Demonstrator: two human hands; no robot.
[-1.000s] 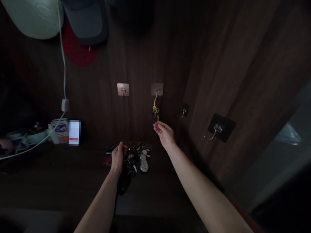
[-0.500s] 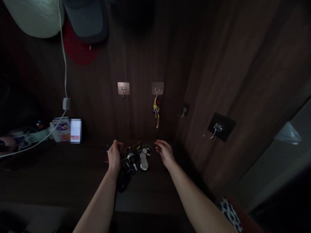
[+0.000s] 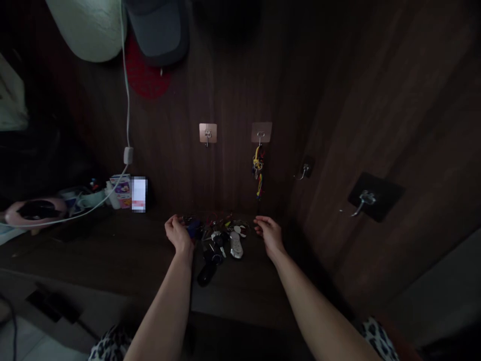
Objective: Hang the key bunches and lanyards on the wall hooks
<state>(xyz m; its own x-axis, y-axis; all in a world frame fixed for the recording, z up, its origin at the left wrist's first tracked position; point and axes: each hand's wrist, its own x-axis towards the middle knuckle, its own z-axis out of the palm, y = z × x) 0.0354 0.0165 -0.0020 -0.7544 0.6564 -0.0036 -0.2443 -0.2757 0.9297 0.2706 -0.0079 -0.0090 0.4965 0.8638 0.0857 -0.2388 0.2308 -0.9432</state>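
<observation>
A heap of keys and key fobs point(image 3: 221, 238) lies on a dark wooden shelf point(image 3: 143, 255) against a dark panelled wall. My left hand point(image 3: 178, 234) rests at the heap's left edge, fingers curled around a dark blue item I cannot make out. My right hand point(image 3: 269, 234) hovers at the heap's right edge with loosely curled fingers and nothing visible in it. Above, a bunch of keys with yellow and red tags point(image 3: 257, 169) hangs from an adhesive hook point(image 3: 261, 133). A second adhesive hook point(image 3: 208, 133) to its left is bare.
Two more hooks point(image 3: 305, 170) point(image 3: 364, 198) sit on the right-hand panel. A white cable point(image 3: 125, 100) drops to a plug, beside small boxes point(image 3: 122, 190) and a pink object point(image 3: 33, 210) at the left. A grey cap point(image 3: 158, 30) hangs above.
My right hand came down from the hanging key bunch to the heap's right edge. My left hand stayed at the heap's left side. The camera shifted, moving the scene rightward.
</observation>
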